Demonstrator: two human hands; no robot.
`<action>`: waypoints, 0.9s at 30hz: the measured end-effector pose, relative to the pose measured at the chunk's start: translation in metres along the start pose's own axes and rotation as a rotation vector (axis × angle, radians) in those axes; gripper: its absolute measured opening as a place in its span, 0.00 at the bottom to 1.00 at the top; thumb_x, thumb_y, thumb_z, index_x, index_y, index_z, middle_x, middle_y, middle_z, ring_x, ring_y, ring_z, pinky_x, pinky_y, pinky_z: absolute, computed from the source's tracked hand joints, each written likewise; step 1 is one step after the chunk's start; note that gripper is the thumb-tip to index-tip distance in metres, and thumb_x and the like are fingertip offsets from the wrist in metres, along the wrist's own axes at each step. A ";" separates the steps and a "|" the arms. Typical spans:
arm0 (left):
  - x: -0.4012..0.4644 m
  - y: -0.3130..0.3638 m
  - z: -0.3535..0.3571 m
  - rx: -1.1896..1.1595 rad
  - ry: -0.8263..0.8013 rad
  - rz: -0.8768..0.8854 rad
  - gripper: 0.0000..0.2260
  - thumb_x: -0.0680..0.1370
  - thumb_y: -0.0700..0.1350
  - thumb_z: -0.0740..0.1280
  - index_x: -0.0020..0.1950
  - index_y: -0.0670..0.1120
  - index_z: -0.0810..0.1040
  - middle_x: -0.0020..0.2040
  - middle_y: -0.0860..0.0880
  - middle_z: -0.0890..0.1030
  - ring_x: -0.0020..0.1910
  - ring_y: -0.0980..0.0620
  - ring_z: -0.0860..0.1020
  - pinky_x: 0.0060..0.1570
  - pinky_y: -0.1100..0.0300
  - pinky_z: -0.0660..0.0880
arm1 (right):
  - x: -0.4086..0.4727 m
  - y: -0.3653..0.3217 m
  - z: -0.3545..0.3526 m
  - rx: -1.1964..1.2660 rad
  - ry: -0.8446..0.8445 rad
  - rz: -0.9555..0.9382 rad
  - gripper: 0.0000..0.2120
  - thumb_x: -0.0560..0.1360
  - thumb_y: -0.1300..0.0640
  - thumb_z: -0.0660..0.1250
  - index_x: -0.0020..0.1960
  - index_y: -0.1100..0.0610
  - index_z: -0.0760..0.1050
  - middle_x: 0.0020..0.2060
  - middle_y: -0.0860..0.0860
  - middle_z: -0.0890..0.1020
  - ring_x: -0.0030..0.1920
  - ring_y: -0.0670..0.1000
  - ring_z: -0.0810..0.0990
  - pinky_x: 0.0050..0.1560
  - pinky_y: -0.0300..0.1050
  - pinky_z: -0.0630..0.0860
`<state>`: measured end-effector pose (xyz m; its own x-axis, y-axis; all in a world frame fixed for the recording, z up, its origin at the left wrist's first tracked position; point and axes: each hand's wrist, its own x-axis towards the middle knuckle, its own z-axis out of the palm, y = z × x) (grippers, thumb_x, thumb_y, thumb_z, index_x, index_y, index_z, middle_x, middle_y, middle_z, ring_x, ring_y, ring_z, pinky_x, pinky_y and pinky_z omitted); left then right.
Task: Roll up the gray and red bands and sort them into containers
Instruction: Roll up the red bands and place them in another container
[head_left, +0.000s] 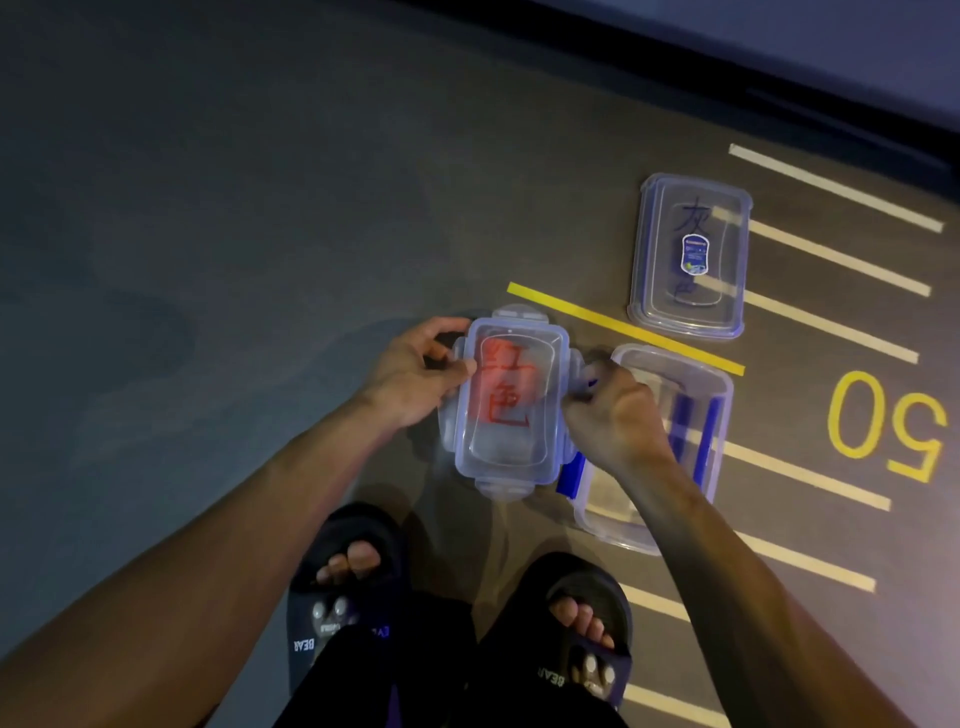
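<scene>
Container between left hand and right hand

Dark grey-brown floor fills most of the frame. Pale painted stripes run in parallel down the right side; one yellow painted line crosses at centre right. Yellow painted number "50" at right edge. Black slide sandals at bottom centre, white lettering on straps.
</scene>
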<state>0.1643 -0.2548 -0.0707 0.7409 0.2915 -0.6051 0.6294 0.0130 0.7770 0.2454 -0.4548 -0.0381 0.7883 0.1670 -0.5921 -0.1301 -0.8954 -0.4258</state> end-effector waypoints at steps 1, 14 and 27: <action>0.001 0.000 0.000 0.019 -0.006 0.017 0.19 0.78 0.41 0.73 0.66 0.58 0.77 0.46 0.47 0.78 0.40 0.54 0.81 0.38 0.64 0.76 | 0.001 -0.001 0.000 0.007 -0.006 -0.015 0.12 0.78 0.58 0.63 0.61 0.54 0.76 0.49 0.54 0.82 0.47 0.57 0.82 0.42 0.45 0.74; 0.013 0.000 -0.005 0.117 -0.061 0.064 0.22 0.78 0.43 0.73 0.62 0.69 0.76 0.47 0.54 0.79 0.52 0.51 0.82 0.60 0.46 0.80 | 0.044 -0.019 -0.008 -0.082 0.026 -0.049 0.06 0.79 0.60 0.64 0.48 0.55 0.79 0.46 0.49 0.82 0.43 0.51 0.79 0.36 0.37 0.70; 0.004 -0.005 -0.040 0.090 0.192 0.060 0.14 0.74 0.43 0.77 0.53 0.60 0.80 0.43 0.54 0.78 0.39 0.62 0.78 0.50 0.64 0.75 | 0.039 -0.045 0.013 -0.095 0.062 -0.077 0.11 0.79 0.49 0.68 0.56 0.55 0.79 0.54 0.54 0.83 0.59 0.57 0.79 0.60 0.51 0.76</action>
<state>0.1547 -0.2150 -0.0701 0.7250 0.4660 -0.5072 0.6102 -0.0930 0.7868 0.2743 -0.4032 -0.0506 0.8297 0.2134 -0.5158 -0.0128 -0.9165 -0.3997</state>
